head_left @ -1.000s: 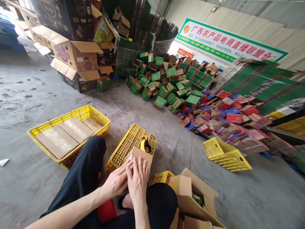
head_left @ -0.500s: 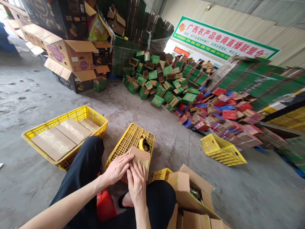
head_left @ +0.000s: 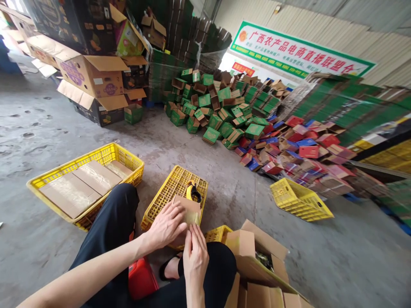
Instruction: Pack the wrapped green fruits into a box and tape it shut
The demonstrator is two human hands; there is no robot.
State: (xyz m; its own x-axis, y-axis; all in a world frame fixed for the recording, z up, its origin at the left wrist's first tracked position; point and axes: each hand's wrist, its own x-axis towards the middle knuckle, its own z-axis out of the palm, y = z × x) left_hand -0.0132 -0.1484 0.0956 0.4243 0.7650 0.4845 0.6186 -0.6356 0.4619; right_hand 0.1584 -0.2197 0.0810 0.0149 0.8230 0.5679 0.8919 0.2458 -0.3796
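A small cardboard box point(head_left: 192, 208) with clear tape across its top rests on an upturned yellow plastic crate point(head_left: 169, 184). My left hand point(head_left: 167, 224) lies on the left of the box's top, fingers stretched out over the cardboard. At the near right edge of the box is my right hand point(head_left: 195, 248), its extended fingers close together and touching the taped edge. Its fingertips are partly hidden. Just behind the box, a yellow and black tape dispenser point(head_left: 193, 192) sits on the crate.
On my left a yellow crate point(head_left: 35, 185) holds taped boxes. An open carton point(head_left: 242, 248) stands by my right knee, and a red object point(head_left: 141, 278) is between my legs. Another yellow crate point(head_left: 298, 201) lies farther right. Piled green boxes point(head_left: 210, 134) and red boxes point(head_left: 308, 152) spread behind.
My right hand has slid toward me and right, to the box's near edge. My left hand has shifted slightly and its fingers now spread over the box top.
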